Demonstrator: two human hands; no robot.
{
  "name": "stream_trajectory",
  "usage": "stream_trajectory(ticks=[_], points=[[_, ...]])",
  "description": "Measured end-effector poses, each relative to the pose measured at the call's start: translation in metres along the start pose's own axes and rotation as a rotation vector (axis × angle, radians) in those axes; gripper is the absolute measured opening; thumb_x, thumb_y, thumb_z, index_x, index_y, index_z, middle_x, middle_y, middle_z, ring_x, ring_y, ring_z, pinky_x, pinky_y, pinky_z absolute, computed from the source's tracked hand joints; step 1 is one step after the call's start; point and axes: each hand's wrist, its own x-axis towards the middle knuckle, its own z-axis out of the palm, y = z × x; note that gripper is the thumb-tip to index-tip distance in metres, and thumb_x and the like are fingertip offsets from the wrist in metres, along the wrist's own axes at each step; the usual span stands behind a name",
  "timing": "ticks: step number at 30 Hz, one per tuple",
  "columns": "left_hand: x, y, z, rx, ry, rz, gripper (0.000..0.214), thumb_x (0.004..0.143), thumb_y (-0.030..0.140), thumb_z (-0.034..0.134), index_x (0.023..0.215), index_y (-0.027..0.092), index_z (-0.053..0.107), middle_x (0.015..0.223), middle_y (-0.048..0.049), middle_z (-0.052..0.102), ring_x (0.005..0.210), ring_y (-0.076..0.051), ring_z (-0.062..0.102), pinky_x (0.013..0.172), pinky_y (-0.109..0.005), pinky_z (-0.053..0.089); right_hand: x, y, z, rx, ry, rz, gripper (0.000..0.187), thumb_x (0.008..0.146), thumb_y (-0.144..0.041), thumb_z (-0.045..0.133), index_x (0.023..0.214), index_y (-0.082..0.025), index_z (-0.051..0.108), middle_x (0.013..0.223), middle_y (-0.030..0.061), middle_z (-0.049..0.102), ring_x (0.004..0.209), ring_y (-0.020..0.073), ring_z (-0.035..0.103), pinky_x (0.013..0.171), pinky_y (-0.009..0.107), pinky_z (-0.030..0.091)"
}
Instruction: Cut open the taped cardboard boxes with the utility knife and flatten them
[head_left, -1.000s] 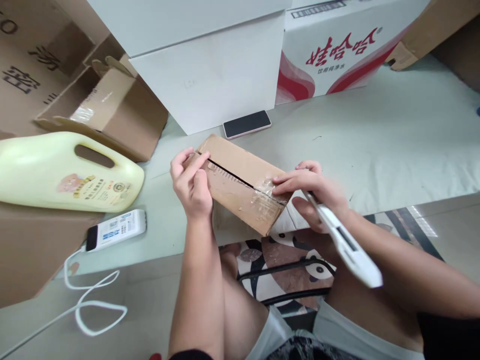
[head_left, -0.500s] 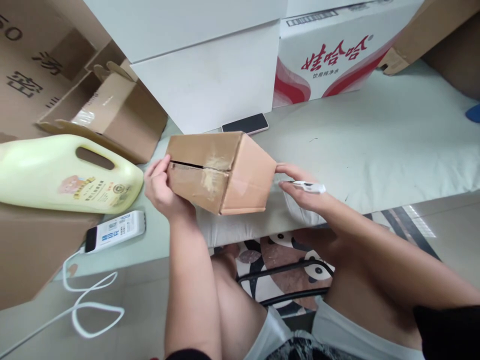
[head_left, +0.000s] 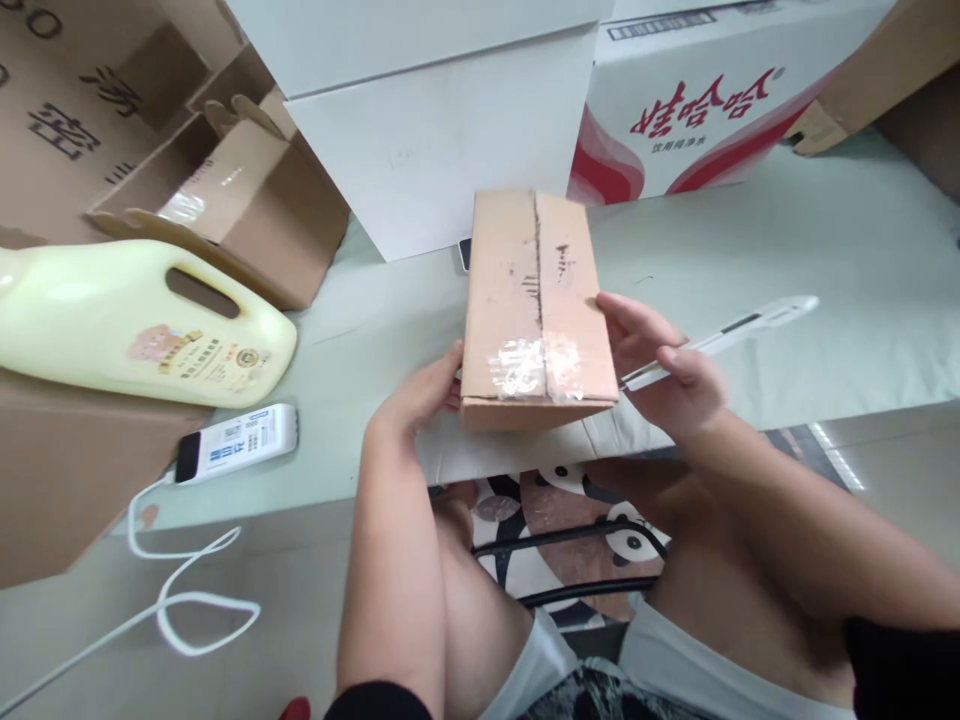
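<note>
A small brown cardboard box [head_left: 502, 290] is held up over the pale green covered surface, its taped, seamed face turned up. Clear tape shines near the edge closest to me, and dark marks run along the seam. My left hand [head_left: 424, 390] grips the box's left side, fingertips partly hidden behind it. My right hand [head_left: 667, 365] has a slim white utility knife [head_left: 780, 312] between thumb and fingers, its narrow end pointing at the box's near right corner. Fingers of that hand also touch the box's right side.
On the left lie a pale yellow jug [head_left: 97, 320] and a white power bank [head_left: 240, 442] with a white cable [head_left: 214, 600]. White cartons [head_left: 442, 150] stand behind. A phone [head_left: 465, 254] is mostly hidden by the box. Another open brown carton [head_left: 277, 200] sits back left.
The box has been turned, so a taped, marked face now shows on top, and it has moved right. My left hand moved right with it. The knife now sticks out to the right.
</note>
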Motion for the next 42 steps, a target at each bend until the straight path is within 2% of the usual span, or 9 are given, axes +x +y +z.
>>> stream_trajectory(ticks=[2, 4, 8, 12, 19, 22, 26, 33, 42], points=[[0.003, 0.001, -0.004, 0.006, -0.083, -0.069, 0.046, 0.086, 0.063, 0.068, 0.105, 0.021, 0.075, 0.094, -0.0128, 0.078, 0.091, -0.031, 0.074, 0.076, -0.043, 0.062, 0.002, 0.005, -0.002, 0.028, 0.011, 0.001, 0.053, 0.096, -0.064, 0.038, 0.132, -0.038, 0.067, 0.139, 0.0039, 0.065, 0.136, 0.03, 0.058, 0.107, 0.056, 0.053], [0.006, 0.005, -0.006, -0.037, 0.005, -0.038, 0.056, 0.09, 0.065, 0.061, 0.127, 0.023, 0.065, 0.119, -0.0151, 0.074, 0.111, -0.033, 0.07, 0.09, -0.047, 0.06, 0.004, 0.008, -0.001, 0.065, 0.012, 0.008, 0.051, 0.095, -0.063, 0.04, 0.121, -0.035, 0.074, 0.129, 0.006, 0.07, 0.133, 0.03, 0.057, 0.109, 0.056, 0.05], [0.007, 0.025, 0.001, -0.097, 0.103, 0.334, 0.06, 0.094, 0.069, 0.051, 0.143, 0.036, 0.053, 0.162, -0.0069, 0.044, 0.151, -0.031, 0.041, 0.118, -0.049, 0.044, 0.004, 0.007, 0.005, 0.11, 0.005, 0.065, 0.053, 0.09, -0.066, 0.046, 0.117, -0.031, 0.076, 0.123, 0.0089, 0.071, 0.129, 0.0315, 0.058, 0.109, 0.055, 0.047], [0.0, 0.036, 0.021, -0.003, -0.039, 0.493, 0.049, 0.097, 0.064, 0.047, 0.125, 0.03, 0.069, 0.162, -0.0075, 0.041, 0.154, -0.035, 0.034, 0.124, -0.056, 0.035, 0.007, 0.002, 0.007, 0.023, 0.063, 0.02, 0.049, 0.092, -0.064, 0.04, 0.102, -0.029, 0.073, 0.101, 0.0084, 0.068, 0.103, 0.029, 0.064, 0.091, 0.049, 0.052], [-0.011, 0.032, 0.056, 0.018, 0.168, 0.586, 0.046, 0.104, 0.052, 0.038, 0.123, 0.026, 0.07, 0.149, -0.0112, 0.051, 0.148, -0.032, 0.042, 0.124, -0.056, 0.035, 0.01, -0.04, -0.002, 0.023, 0.267, -0.097, 0.038, 0.097, -0.06, 0.037, 0.085, -0.032, 0.06, 0.055, -0.0017, 0.046, 0.043, 0.0182, 0.039, 0.048, 0.038, 0.035], [-0.016, 0.037, 0.065, 0.046, 0.204, 0.582, 0.049, 0.104, 0.054, 0.035, 0.123, 0.024, 0.07, 0.147, -0.0121, 0.052, 0.146, -0.033, 0.043, 0.124, -0.055, 0.034, 0.007, -0.065, 0.006, -0.115, 0.304, -0.057, 0.021, 0.095, -0.049, 0.057, 0.088, -0.032, 0.066, 0.06, -0.0019, 0.06, 0.042, 0.0159, 0.047, 0.042, 0.035, 0.033], [-0.019, 0.042, 0.07, 0.042, 0.208, 0.575, 0.05, 0.106, 0.052, 0.033, 0.123, 0.023, 0.07, 0.148, -0.012, 0.052, 0.146, -0.032, 0.043, 0.124, -0.053, 0.035, 0.009, -0.084, 0.017, -0.3, 0.115, 0.082, 0.009, 0.085, -0.031, 0.072, 0.081, -0.027, 0.065, 0.059, -0.003, 0.062, 0.042, 0.0118, 0.047, 0.037, 0.03, 0.03], [-0.017, 0.04, 0.069, 0.05, 0.2, 0.607, 0.048, 0.105, 0.051, 0.034, 0.123, 0.024, 0.069, 0.147, -0.0122, 0.053, 0.146, -0.031, 0.043, 0.125, -0.053, 0.033, 0.017, -0.09, 0.016, -0.345, 0.01, 0.237, 0.016, 0.079, -0.027, 0.07, 0.073, -0.024, 0.055, 0.057, -0.0041, 0.053, 0.046, 0.0107, 0.043, 0.042, 0.028, 0.029], [-0.016, 0.039, 0.069, 0.03, 0.192, 0.583, 0.051, 0.105, 0.054, 0.033, 0.119, 0.025, 0.071, 0.148, -0.0112, 0.054, 0.147, -0.032, 0.042, 0.125, -0.056, 0.033, 0.02, -0.09, 0.014, -0.38, -0.05, 0.235, 0.015, 0.078, -0.025, 0.068, 0.073, -0.025, 0.054, 0.057, -0.0031, 0.054, 0.047, 0.0116, 0.042, 0.046, 0.03, 0.029]])
